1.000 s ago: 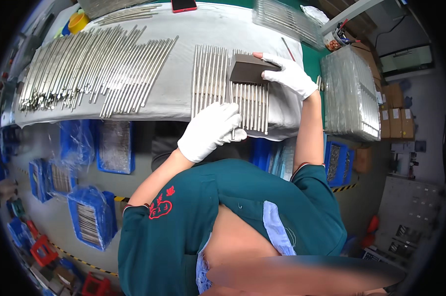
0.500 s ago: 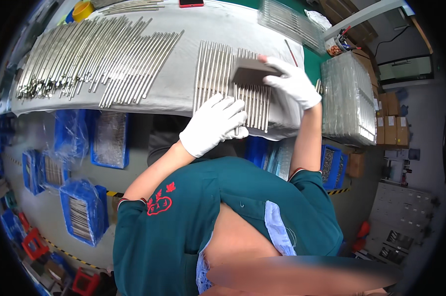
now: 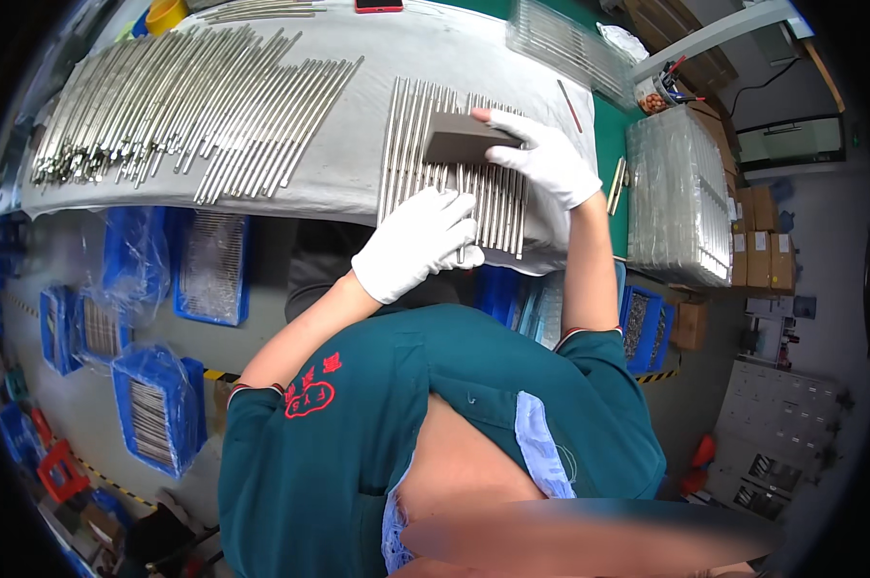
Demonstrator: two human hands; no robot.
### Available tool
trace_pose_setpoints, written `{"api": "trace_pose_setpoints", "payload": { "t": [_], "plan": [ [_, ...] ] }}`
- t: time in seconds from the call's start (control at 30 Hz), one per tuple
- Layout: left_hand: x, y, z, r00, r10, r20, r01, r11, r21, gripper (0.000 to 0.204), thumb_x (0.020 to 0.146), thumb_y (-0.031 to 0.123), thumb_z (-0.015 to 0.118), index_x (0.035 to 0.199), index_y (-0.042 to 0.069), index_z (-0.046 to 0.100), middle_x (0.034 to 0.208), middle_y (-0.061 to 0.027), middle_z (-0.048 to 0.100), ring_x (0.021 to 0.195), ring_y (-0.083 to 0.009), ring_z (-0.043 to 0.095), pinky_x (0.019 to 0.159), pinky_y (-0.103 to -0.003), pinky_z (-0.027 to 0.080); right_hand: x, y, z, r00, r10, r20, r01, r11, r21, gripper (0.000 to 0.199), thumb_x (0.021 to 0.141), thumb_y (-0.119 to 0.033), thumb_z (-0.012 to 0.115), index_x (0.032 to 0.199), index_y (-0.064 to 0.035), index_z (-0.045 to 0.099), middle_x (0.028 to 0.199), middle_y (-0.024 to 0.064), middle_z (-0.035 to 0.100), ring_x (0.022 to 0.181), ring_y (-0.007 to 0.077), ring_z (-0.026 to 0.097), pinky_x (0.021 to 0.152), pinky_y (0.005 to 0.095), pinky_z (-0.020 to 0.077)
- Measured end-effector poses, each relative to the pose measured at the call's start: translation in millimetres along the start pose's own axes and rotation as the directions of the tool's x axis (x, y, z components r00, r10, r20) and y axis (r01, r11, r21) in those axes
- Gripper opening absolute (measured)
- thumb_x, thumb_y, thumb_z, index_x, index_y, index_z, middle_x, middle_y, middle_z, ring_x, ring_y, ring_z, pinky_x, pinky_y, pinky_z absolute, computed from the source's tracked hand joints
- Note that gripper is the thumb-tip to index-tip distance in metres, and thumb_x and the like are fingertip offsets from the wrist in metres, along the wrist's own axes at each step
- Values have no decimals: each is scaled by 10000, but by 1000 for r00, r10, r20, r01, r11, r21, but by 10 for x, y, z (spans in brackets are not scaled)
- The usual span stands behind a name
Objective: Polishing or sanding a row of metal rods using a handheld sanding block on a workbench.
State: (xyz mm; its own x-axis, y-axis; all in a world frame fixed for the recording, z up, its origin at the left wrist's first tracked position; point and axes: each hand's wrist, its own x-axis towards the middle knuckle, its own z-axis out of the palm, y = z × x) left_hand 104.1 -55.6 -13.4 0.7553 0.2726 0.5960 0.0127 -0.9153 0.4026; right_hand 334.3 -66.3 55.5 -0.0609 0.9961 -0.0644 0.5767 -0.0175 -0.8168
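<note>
My right hand, in a white glove, grips a flat dark grey block between thumb and fingers, above a group of thin metal rods. The block hides part of the rods under it. At the near edge of the table, my white-gloved left hand has its fingers and thumb closed round the near end of one metal rod. More rods lie side by side to its left, partly covered by the hand.
A large spread of metal rods covers the left of the table's grey cloth. Clear plastic trays are stacked at right, with another tray behind. A thin dark stick lies nearby. Blue bins stand below.
My right hand has moved left with the grey block, over the rods. My left hand stays nearly in the same place on its rod.
</note>
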Motion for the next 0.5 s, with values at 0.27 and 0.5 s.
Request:
{"api": "trace_pose_setpoints", "payload": {
  "t": [0.27, 0.5],
  "plan": [
    [-44, 6, -5, 993, -54, -104, 47, 997, -68, 359, 781, 318, 754, 983, 56, 616, 1064, -145, 591, 866, -336, 588, 757, -423, 489, -268, 167, -363, 989, 58, -133, -29, 977, 211, 555, 859, -110, 730, 1386, -49, 568, 1362, 69, 606, 1234, 150, 538, 1049, 317, 429],
    [-6, 55, -69, 995, -77, -64, 75, 997, -35, 332, 785, 276, 766, 979, 49, 620, 1081, -159, 611, 866, -344, 610, 754, -417, 503, 6, 43, -17, 997, 73, 7, -73, 988, 138, 579, 863, -243, 756, 1387, -80, 572, 1356, 80, 608, 1227, 170, 545, 1062, 308, 414]
  ]
}}
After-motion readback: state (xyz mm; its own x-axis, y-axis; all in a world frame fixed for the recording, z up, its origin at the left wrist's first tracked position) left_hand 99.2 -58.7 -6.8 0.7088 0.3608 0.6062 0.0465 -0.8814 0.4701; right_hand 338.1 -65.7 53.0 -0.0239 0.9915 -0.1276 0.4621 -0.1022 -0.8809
